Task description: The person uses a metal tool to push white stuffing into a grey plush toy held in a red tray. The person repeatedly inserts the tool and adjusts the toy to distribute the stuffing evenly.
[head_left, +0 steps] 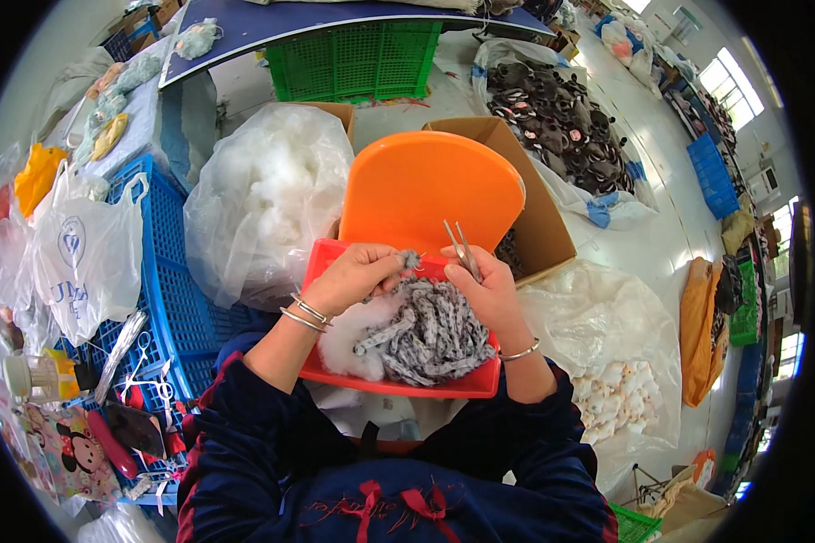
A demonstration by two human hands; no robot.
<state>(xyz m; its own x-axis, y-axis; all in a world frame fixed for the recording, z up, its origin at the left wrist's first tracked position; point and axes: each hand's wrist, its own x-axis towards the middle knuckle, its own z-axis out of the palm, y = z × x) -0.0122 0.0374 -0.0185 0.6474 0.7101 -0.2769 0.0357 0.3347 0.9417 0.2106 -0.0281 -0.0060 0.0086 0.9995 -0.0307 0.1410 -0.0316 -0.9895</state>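
Over a red plastic bin [398, 389] on my lap, my left hand [367, 271] pinches a small grey fuzzy plush piece [411, 261] between thumb and fingers. My right hand [484, 282] grips metal tweezers [459, 240], their tips pointing up and away from me, apart from the plush piece. In the bin, a heap of grey mottled plush strips [435, 335] lies to the right. White stuffing [355, 339] fills the left side below my left wrist.
Beyond the bin stands an orange chair [430, 185], with a cardboard box [534, 208] behind it. A bag of white stuffing [272, 181] is at left, beside blue crates [167, 299] holding scissors [158, 389]. Right lies a bag of small white pieces [616, 398]; dark plush pieces [552, 118] lie farther off.
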